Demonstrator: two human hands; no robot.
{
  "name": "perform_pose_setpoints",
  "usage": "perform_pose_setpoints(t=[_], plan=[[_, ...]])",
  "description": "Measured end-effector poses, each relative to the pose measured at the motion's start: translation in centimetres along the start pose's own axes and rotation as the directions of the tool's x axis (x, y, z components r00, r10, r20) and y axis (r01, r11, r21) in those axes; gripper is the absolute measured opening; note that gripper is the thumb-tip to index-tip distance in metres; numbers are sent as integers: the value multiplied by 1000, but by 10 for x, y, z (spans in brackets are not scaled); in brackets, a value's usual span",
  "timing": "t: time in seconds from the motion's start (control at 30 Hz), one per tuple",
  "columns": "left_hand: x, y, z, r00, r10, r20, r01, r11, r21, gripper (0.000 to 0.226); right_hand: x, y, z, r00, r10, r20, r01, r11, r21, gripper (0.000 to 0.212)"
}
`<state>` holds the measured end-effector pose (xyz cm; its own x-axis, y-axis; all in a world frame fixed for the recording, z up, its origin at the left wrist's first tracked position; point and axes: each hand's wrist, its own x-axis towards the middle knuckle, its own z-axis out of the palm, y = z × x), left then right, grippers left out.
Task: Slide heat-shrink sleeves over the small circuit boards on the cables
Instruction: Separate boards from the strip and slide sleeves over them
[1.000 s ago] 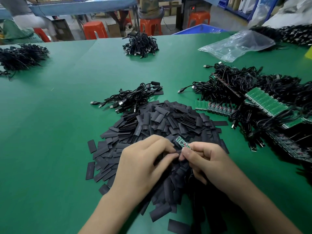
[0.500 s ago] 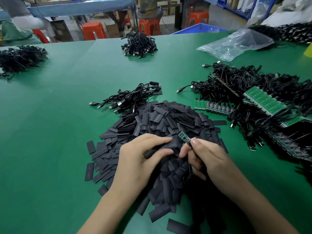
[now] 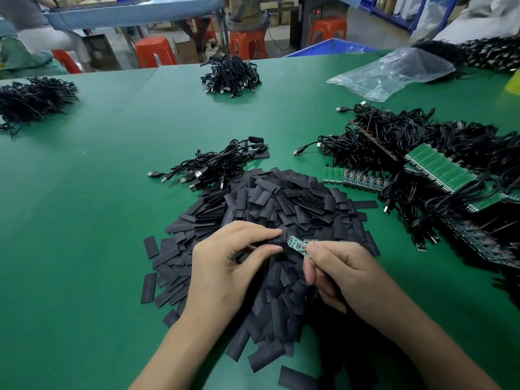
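A heap of flat black heat-shrink sleeves covers the middle of the green table. Over its near side, my right hand pinches a small green circuit board by its near end, the board pointing up and left. My left hand holds one black sleeve between thumb and fingers, its end right at the board's tip. The board's cable is hidden under my right hand.
A small bundle of black USB cables lies behind the sleeve heap. At right sits a tangle of cables with green board strips. More cable piles lie farther back, beside a clear plastic bag. Orange stools stand beyond the table.
My left hand has lifted a sleeve out of the heap and brought it up to the tip of the board. My right hand has tilted the board toward it.
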<state>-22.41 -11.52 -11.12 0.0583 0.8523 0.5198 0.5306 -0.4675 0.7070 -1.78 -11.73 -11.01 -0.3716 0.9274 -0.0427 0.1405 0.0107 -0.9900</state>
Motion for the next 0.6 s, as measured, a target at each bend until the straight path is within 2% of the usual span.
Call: perform_pose_setpoints(t=[0.27,0.47,0.6], plan=[[3,-11,-10,984,141,112,-153,982,111,20,-1,-3,0,999,26,44,-27,999,29,47],[3,-13,-8,986,127,108,-136,988,73,22,-2,-2,1,997,46,61,-46,999,7,45],[3,-15,-9,974,175,142,-195,971,139,27,-2,-1,1,996,62,68,-60,998,-30,44]])
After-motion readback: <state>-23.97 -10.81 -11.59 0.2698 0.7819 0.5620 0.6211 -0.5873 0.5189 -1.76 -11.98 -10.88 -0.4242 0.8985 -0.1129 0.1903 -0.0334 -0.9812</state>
